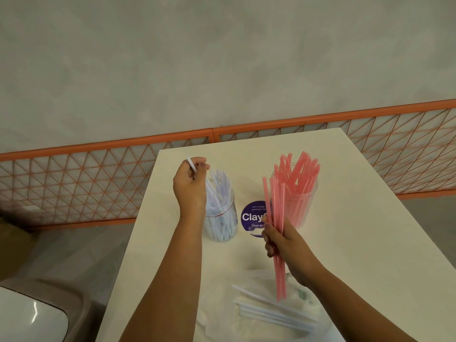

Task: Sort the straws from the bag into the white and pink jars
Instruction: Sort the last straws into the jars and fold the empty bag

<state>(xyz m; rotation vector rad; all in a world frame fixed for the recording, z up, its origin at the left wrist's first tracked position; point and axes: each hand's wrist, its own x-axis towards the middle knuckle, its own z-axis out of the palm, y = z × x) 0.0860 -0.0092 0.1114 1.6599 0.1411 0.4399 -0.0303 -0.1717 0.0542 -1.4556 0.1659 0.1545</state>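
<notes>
Left hand [190, 183] pinched one thin white plastic straw [192, 164] above the clear jar of white straws [220, 213] (left). Right hand [283, 243] fisted around a bundle of pink plastic straws [277, 218], near the clear jar of pink straws [296, 193]. Loose white straws [274, 309] lay on the near clear plastic bag [222, 322].

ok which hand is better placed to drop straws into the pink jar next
Right. The right hand already grips a bunch of pink straws just in front of the pink jar. The left hand holds a white straw over the white jar.
</notes>
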